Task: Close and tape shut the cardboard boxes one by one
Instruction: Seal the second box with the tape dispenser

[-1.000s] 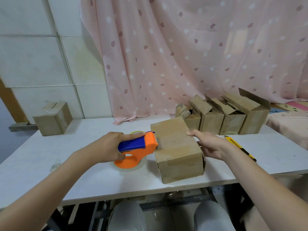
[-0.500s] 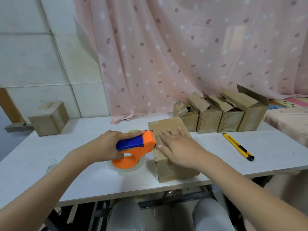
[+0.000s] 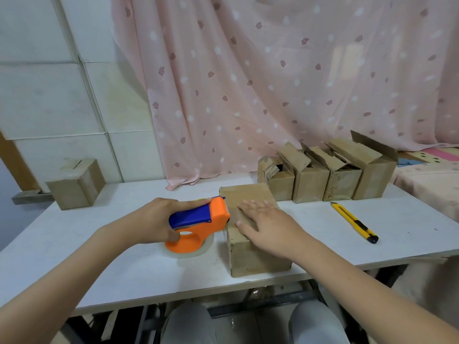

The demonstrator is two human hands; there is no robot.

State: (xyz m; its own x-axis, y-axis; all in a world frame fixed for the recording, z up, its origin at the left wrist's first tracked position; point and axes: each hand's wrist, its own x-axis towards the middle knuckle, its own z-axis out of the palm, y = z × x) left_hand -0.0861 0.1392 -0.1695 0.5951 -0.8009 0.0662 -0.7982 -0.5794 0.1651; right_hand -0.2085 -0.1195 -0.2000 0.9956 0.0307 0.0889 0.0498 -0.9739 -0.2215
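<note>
The right hand (image 3: 267, 225), fingers spread, presses one closed box (image 3: 250, 224) while the left hand (image 3: 154, 223) grips the dispenser (image 3: 198, 219); four boxes (image 3: 325, 177) remain open.

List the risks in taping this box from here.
1. The right hand lies flat on the box right beside the tape dispenser; its toothed edge might nick the fingers.
2. The box sits at the table's front edge and may slide off under the left hand's push.
</note>
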